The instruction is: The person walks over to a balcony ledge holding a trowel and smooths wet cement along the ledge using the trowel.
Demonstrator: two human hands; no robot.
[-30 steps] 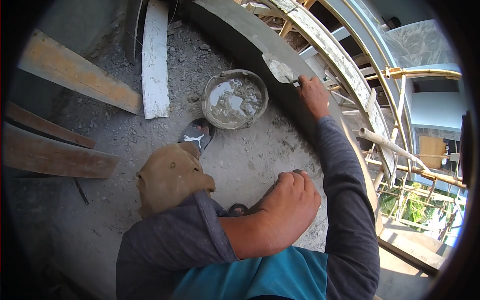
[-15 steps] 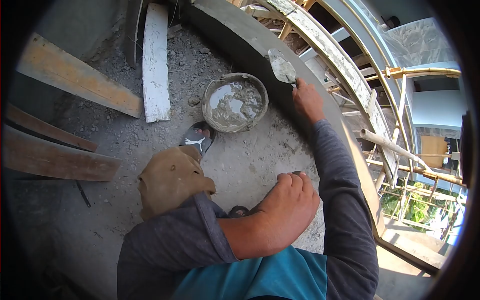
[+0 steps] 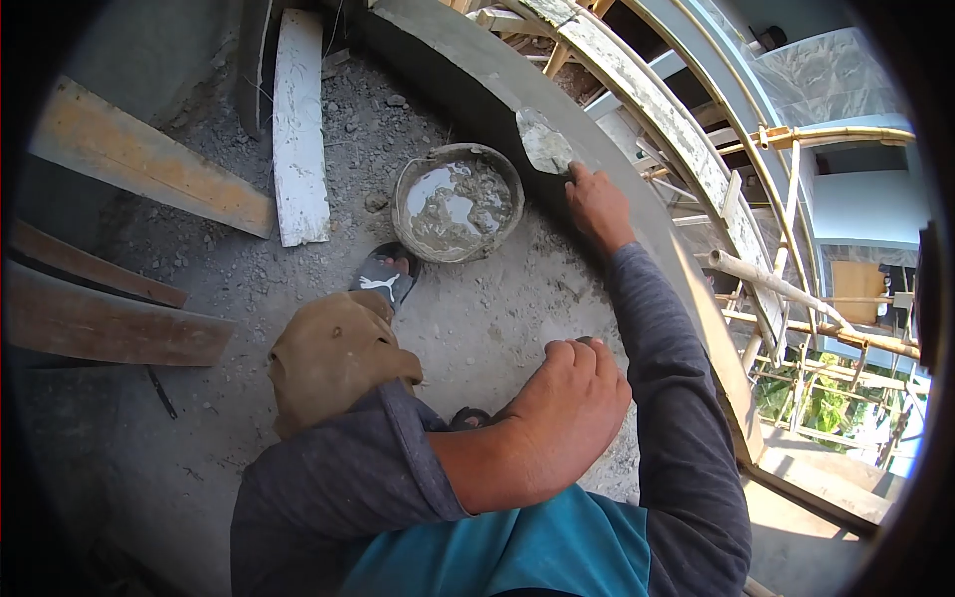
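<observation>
My right hand (image 3: 601, 207) is closed around the handle of a trowel (image 3: 543, 142). The trowel's pale, mortar-smeared blade lies at the top edge of a low, curved grey wall (image 3: 468, 52); I cannot tell how firmly it presses there. My left hand (image 3: 579, 403) is bent across in front of my body, its fingers curled. A bit of something dark shows past those fingers, too hidden to name. On the ground left of the trowel stands a round bucket (image 3: 402, 199) of wet grey mortar (image 3: 487, 204) with water pooled on top.
A white plank (image 3: 300, 129) and a yellowish board (image 3: 149, 154) lean at the left, with brown boards (image 3: 119, 323) below them. Rubble covers the ground near the bucket. Beyond the wall stand bamboo poles (image 3: 776, 289). My sandalled foot (image 3: 388, 274) is close to the bucket.
My right hand and the trowel have shifted a little left along the wall's top edge, and the blade appears turned slightly. My left hand stays nearly in place. The whole view has shifted slightly.
</observation>
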